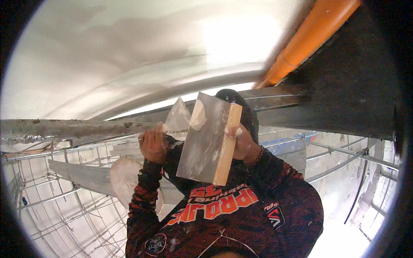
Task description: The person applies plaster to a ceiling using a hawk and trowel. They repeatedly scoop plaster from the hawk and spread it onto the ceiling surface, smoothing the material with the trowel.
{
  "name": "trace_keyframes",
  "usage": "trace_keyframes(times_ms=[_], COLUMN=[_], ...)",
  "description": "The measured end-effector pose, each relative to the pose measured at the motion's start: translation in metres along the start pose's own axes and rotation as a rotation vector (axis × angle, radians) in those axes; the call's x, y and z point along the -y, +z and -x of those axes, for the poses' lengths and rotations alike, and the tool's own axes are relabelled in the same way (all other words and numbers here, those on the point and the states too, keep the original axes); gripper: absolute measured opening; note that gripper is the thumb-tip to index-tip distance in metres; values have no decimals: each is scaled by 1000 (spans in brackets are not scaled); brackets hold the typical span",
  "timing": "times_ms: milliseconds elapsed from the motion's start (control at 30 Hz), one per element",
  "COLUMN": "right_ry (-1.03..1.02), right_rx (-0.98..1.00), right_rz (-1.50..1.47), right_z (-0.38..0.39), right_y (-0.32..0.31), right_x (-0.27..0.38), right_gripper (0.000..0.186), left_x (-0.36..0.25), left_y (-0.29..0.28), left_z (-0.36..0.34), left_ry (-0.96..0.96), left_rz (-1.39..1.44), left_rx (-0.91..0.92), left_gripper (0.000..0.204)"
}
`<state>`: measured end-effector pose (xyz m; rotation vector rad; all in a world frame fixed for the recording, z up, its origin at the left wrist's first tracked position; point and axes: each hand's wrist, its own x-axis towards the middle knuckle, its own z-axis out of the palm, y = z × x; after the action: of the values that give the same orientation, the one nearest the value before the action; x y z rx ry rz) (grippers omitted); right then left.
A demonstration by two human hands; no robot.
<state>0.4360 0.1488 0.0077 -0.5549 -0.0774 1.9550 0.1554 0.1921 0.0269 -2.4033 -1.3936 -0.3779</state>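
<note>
My left hand [152, 144], at centre left, is closed on a small pointed trowel, its pale, smeared blade [177, 114] angled up toward the right. My right hand [244, 146] grips a wide metal spreading blade [200, 152] by its pale wooden back [225, 159], with white paste on my fingers. A lump of white paste [198, 116] lies on the upper left of the wide blade, beside the trowel's blade. The wide blade hides part of my dark, red-patterned top. A dark shape behind the tools is too hidden to name.
A smooth white curved surface [107, 51] fills the top, with an orange pipe [309, 36] at upper right. A grey beam [64, 127] crosses behind my hands. Metal scaffolding [51, 206] stands on both sides. A pale round object [122, 180], perhaps a bucket, is behind my left arm.
</note>
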Motion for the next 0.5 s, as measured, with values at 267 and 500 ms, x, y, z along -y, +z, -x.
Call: trace_keyframes(times_ms=[267,500], right_ry=[-1246,-654], right_rx=[-314,-811], right_rz=[1553,1594], right_z=[-143,-280], right_y=[-76,-117], right_x=[2,-20], right_gripper=[22,26], left_x=[56,102], left_y=[-48,-83], left_z=[12,-80], left_ry=[-396,166], left_rz=[14,-92], left_rx=[-313,-532], left_gripper=[25,21])
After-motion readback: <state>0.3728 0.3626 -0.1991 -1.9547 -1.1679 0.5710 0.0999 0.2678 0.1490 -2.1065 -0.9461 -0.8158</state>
